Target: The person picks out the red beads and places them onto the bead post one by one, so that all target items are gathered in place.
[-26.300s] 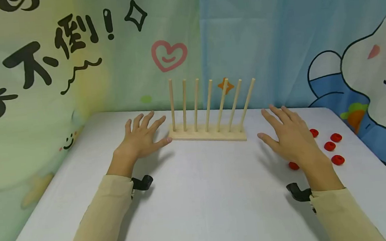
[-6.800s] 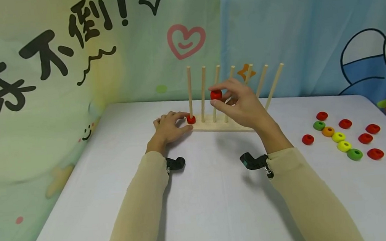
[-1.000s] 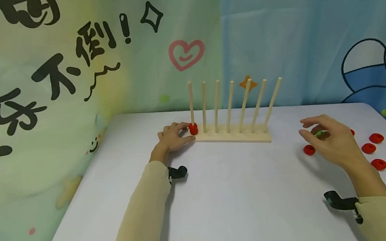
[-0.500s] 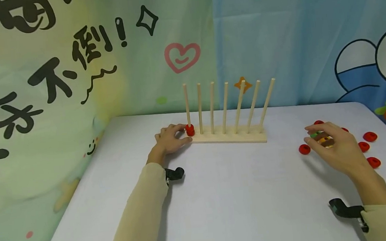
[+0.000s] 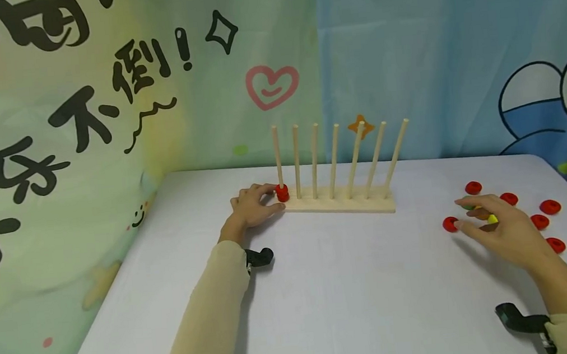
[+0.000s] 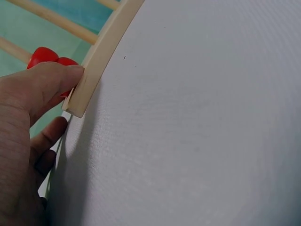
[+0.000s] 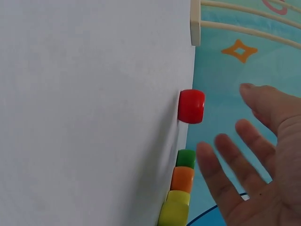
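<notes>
A wooden peg stand (image 5: 342, 207) with a row of upright pegs stands toward the back of the table. Two red beads (image 5: 282, 193) are stacked low on its leftmost peg. My left hand (image 5: 249, 206) holds the stand's left end, the thumb pressed on the base's front edge in the left wrist view. My right hand (image 5: 513, 230) hovers with spread fingers over the loose beads, holding nothing. In the right wrist view a red bead (image 7: 191, 107) lies nearest its thumb side, with a green bead (image 7: 186, 158), an orange bead (image 7: 182, 179) and yellow beads (image 7: 174, 212) lined up beside the fingers.
Several more red beads, such as a rear red bead (image 5: 473, 187) and a far right one (image 5: 550, 207), lie scattered around the right hand. A printed cloth backdrop (image 5: 385, 67) hangs behind the white table (image 5: 354, 289).
Over the last second my right hand has shifted slightly right and toward me, over the beads. Earlier it held a red bead; a second one now sits on the left peg. Left hand stays.
</notes>
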Demonstrator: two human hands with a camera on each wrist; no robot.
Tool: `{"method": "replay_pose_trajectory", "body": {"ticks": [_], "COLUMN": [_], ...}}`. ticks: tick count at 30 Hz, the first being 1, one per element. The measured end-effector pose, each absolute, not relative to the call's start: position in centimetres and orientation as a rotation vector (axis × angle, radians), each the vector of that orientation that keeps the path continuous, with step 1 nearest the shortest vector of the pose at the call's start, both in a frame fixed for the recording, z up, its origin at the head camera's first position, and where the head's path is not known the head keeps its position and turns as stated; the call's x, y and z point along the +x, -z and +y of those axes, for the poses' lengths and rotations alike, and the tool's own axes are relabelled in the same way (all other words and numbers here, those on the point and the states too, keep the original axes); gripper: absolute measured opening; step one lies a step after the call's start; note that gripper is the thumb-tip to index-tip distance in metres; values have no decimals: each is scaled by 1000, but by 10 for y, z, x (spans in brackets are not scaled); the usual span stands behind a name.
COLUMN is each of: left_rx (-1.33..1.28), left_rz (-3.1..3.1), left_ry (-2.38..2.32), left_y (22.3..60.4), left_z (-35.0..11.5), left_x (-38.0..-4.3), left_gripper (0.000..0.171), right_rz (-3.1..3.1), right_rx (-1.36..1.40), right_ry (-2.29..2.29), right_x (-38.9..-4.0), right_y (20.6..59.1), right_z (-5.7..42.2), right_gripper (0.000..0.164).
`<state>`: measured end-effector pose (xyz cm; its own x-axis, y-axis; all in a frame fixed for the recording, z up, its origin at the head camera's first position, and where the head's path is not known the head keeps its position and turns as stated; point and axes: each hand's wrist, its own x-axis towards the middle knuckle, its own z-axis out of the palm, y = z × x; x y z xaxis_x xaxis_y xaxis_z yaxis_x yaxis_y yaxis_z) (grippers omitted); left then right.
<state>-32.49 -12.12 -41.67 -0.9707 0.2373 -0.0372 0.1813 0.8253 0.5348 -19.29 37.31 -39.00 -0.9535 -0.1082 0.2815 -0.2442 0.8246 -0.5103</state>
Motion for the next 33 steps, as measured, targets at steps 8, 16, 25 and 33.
{"method": "replay_pose_trajectory", "body": {"ticks": [8,16,25,33], "left_rx": [367,380,373,357], "left_rz": [2912,2924,2920,2928], "left_ry": [-831,-826,-819,-794], "left_y": [421,416,420,419], "left_z": [-116,-117,-121,-123], "left_x": [-326,-327,-326,-326], "left_gripper": [57,57,58,60], "right_rz": [-2924,-3018,-3033,-3089], "right_rx": [224,242,306,311], "right_ry": [-776,-753,-788,-711], "right_x": [-186,-191,-191,-197], "right_y": [390,384,392,393], "right_z": [380,379,378,374], "right_gripper": [58,64,61,53]}}
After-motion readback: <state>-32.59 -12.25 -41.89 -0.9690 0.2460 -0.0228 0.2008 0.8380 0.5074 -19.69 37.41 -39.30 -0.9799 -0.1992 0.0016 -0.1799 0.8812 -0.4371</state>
